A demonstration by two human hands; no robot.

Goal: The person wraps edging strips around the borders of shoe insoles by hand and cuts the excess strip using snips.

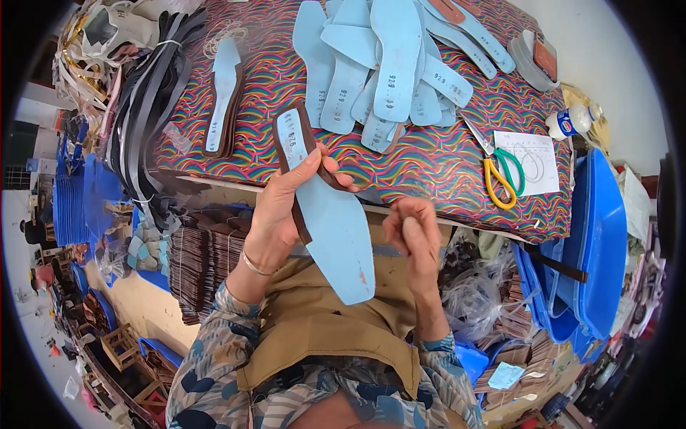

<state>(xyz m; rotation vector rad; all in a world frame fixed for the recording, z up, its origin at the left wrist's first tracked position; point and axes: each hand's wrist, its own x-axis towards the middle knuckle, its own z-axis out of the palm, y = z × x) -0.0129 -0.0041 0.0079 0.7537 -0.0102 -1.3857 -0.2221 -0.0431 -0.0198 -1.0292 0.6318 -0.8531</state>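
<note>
My left hand (286, 196) is closed round the middle of a light-blue shoe insole (336, 232), which slants over my lap at the table's front edge. Brown edging (281, 143) runs round the insole's narrow numbered end, while the broad end is bare blue with a small reddish scuff. Just right of the insole, apart from it, is my right hand (416, 232), its fingers curled together and slightly blurred; whatever they may pinch is hidden. Beyond my hands lies a loose pile of blue insoles (396, 61). A stack of brown-edged insoles (224, 100) stands to their left.
Scissors (500, 168) with yellow and green handles rest on a paper sheet (539, 154) at the right. Black and grey strips (146, 93) hang over the table's left edge. A white bottle (569, 121) and blue bins (597, 243) are at the right.
</note>
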